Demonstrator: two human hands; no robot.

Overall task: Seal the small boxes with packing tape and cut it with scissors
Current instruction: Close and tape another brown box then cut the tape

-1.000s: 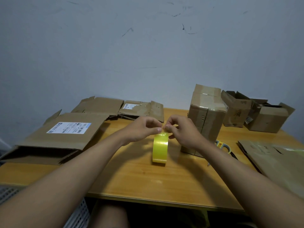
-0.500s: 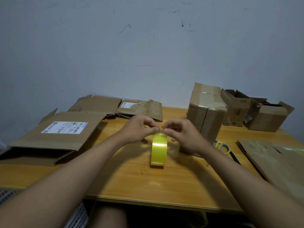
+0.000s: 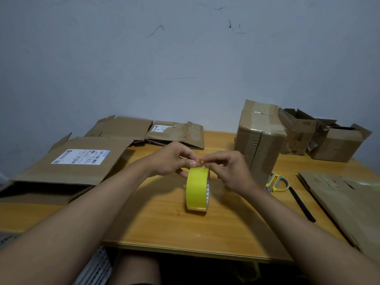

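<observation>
Tape roll — beneath both grips

Tape, boxes and scissors on the table
Yellow tape roll stands on edge, centre; taped box upright just right; open boxes far right; yellow-handled scissors flat beside it.

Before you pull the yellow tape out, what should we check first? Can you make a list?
1. Tape roll standing on its edge on the table: ok.
2. Left hand and right hand both pinching at the top of the roll: ok.
3. Loose tape end really lifted free: cannot tell, the fingertips hide it.
4. Scissors close by, lying just right of the right hand: ok.
5. A box ready in front to tape: not ok, the tall box stands behind the right hand and already looks taped.
6. Bare table space in front of the roll: ok.
</observation>
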